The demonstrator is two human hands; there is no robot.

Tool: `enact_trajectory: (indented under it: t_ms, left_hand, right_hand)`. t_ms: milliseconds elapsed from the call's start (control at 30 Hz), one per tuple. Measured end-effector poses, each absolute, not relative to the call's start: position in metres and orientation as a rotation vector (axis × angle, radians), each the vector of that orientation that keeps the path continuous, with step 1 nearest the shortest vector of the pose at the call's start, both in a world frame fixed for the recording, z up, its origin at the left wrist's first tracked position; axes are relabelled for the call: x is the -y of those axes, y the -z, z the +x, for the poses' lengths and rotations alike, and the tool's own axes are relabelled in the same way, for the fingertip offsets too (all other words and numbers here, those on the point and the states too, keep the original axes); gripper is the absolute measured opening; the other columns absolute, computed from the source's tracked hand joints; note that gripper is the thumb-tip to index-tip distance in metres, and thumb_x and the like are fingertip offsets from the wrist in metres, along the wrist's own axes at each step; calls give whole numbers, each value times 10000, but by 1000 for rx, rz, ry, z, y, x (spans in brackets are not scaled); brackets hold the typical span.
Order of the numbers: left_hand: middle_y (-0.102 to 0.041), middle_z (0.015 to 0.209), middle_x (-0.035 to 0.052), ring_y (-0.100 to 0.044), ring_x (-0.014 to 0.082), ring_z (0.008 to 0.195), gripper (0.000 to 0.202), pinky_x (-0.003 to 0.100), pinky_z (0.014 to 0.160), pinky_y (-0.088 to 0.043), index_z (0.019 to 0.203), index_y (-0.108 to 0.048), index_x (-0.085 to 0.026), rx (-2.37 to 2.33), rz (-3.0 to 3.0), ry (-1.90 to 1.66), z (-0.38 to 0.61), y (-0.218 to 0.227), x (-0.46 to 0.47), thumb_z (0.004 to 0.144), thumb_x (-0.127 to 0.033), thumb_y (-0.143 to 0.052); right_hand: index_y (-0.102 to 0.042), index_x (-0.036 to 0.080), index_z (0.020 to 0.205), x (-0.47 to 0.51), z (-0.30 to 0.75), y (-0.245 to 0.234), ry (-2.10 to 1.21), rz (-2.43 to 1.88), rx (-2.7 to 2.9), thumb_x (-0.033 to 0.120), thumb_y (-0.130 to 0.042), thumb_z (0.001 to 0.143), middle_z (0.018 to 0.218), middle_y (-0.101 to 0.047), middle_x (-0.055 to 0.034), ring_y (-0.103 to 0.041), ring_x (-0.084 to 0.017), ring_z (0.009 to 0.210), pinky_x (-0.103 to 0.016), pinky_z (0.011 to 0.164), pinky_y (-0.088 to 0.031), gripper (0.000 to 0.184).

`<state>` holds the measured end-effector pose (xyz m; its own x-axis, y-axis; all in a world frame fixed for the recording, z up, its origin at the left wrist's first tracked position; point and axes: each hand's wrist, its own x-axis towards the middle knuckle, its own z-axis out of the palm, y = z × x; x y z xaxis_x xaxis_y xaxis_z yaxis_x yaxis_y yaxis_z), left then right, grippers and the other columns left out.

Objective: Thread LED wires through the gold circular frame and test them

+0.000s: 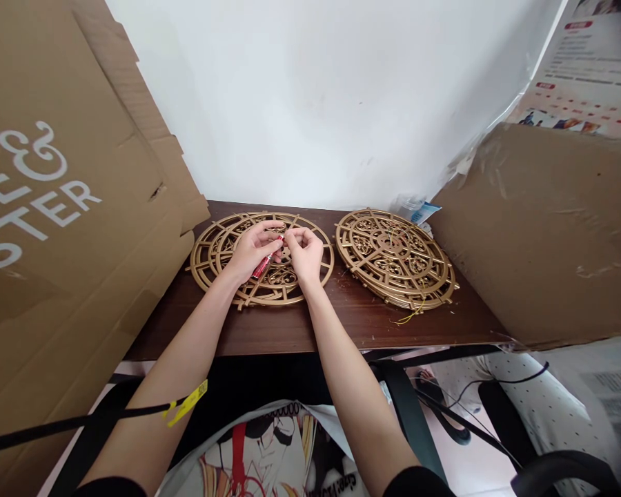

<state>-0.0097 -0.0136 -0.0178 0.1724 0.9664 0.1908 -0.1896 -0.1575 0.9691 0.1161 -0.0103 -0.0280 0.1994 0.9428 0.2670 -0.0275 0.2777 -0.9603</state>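
Head view: left hand (248, 250) and right hand (306, 255) meet over the gold lattice discs (282, 277) near the worktop's (279, 335) left edge. The left grip pinches a red tube (261, 267); the right fingertips press together at its upper end. Cardboard (564, 235) flanks the dark brown surface; a white wall (331, 103) rises behind its far edge.

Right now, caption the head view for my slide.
Left hand holding a slim red tube, right hand at its upper end, over golden openwork discs on a brown table.
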Motion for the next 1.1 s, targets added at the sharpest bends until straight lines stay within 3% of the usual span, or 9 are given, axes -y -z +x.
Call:
enact_trajectory:
  t_ms: [500, 1100]
  left_hand:
    - [-683, 818, 30, -619, 113, 608, 323, 259, 570, -545, 968, -693, -145, -872, 1298, -1276, -10, 18, 13, 685, -267, -789]
    - [-690, 804, 35, -623, 123, 609, 332, 267, 569, -539, 951, -700, -132, -871, 1266, -1293, -10, 19, 13, 667, -266, -809]
  right_hand:
    - [-650, 164, 723, 10, 116, 27, -924, -1085, 1134, 300, -593, 744, 660, -653, 13, -585, -115, 618, -221, 623, -482, 149]
    - [-611, 170, 680, 11, 116, 25, -951, -1044, 1137, 252, -572, 726, 614, -630, 28, -572, -112, 586, -228, 607, -475, 102]
